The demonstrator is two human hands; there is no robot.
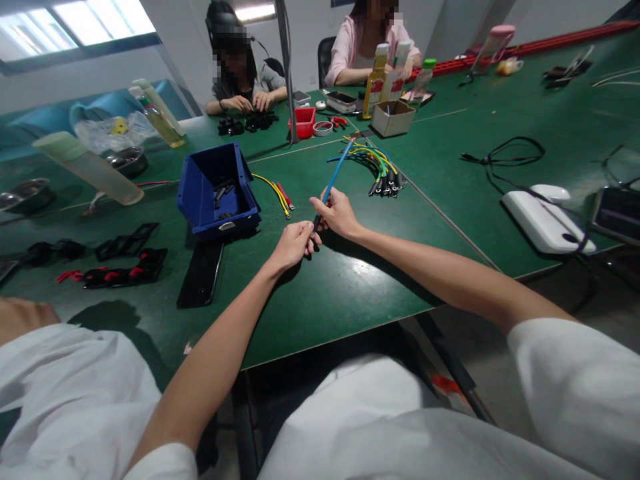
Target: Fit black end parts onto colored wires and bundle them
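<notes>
A blue wire (339, 168) with a black sleeve at its near end slants up between my hands, above the green table (350, 273). My right hand (338, 212) is closed around the wire just above the sleeve. Lower down, my left hand (295, 243) pinches the near end at the black sleeve; the tip is hidden by the fingers. Beyond my right hand lies a bundle of yellow, green and blue wires (383, 160) with black sleeves and ring terminals. A few yellow and red wires (276, 190) rest beside the blue bin (220, 190), which holds small black pieces.
A dark phone (200, 275) lies below the bin, and black parts with red pieces (125, 270) are farther left. A white device (547, 220) with a black cable sits at right. Bottles (376, 81) and a small box (393, 119) stand opposite, near two seated people. Another person's white sleeve is at left.
</notes>
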